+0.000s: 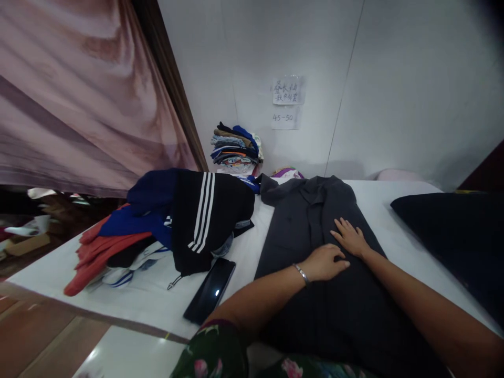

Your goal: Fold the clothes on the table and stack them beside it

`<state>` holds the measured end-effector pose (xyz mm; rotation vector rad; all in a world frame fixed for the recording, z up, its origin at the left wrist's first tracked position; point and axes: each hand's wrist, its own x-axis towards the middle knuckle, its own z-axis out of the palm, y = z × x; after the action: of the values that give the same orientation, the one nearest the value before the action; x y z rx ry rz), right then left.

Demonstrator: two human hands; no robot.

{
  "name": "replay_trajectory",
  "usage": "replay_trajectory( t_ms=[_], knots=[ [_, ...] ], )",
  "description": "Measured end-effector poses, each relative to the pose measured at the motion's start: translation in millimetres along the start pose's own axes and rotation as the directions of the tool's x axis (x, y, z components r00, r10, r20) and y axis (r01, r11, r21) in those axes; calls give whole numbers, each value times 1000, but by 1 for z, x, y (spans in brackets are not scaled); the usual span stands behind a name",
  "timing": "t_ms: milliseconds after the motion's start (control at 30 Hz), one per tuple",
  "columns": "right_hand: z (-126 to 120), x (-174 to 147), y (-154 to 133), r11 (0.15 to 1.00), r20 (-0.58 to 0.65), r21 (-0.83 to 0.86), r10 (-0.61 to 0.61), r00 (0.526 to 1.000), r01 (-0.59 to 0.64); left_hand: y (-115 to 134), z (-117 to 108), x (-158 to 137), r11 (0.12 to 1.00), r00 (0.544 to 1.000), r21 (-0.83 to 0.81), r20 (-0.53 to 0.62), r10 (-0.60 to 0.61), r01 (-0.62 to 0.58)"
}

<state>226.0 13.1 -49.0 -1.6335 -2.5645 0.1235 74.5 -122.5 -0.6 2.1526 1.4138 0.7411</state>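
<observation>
A dark grey collared jacket (pixel 293 236) lies spread out on the white table, its collar at the far end and its front facing up. My right hand (pixel 350 239) rests flat on the jacket's right side, fingers spread. My left hand (pixel 323 262), with a silver bracelet at the wrist, lies on the front near the middle placket. Its thumb stands apart from the bent fingers, and I see no cloth gripped in it. The lower part of the jacket is partly hidden under my forearms.
On the left is a loose heap of clothes (pixel 157 226), with a black striped garment (pixel 228 202) on top. A phone (pixel 210 291) lies in front of it. Folded clothes are stacked (pixel 235 149) by the wall. Dark cloth (pixel 452 226) lies at right; paper notes (pixel 289 90) hang behind.
</observation>
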Motion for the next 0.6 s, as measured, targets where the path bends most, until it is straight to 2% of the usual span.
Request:
replay_trajectory(
  t_ms=[67,133,167,233,300,367,467,600],
  knots=[
    [4,1,2,1000,-22,-8,-3,1000,3,-20,-34,13,999,993,9,-109,-40,41],
    [9,2,4,1000,-44,-8,-1,999,1,-45,-74,25,982,954,35,-249,-169,184],
    [10,3,4,1000,-50,-8,3,999,-3,-59,-94,30,960,913,31,-320,-254,278],
    [13,4,5,1000,-52,-13,6,999,-6,-84,-129,39,885,773,-29,-473,-422,465],
    [14,4,5,1000,-47,-24,8,999,-9,-107,-156,47,824,663,-75,-556,-502,561],
    [14,4,4,999,-44,-32,8,999,-9,-125,-174,54,772,576,-122,-597,-559,623],
    [13,3,3,999,-51,-33,8,999,-10,-146,-189,66,691,469,-206,-599,-649,693],
    [12,2,3,1000,-63,-18,-6,998,5,-167,-200,77,609,376,-275,-581,-722,744]
  ],
)
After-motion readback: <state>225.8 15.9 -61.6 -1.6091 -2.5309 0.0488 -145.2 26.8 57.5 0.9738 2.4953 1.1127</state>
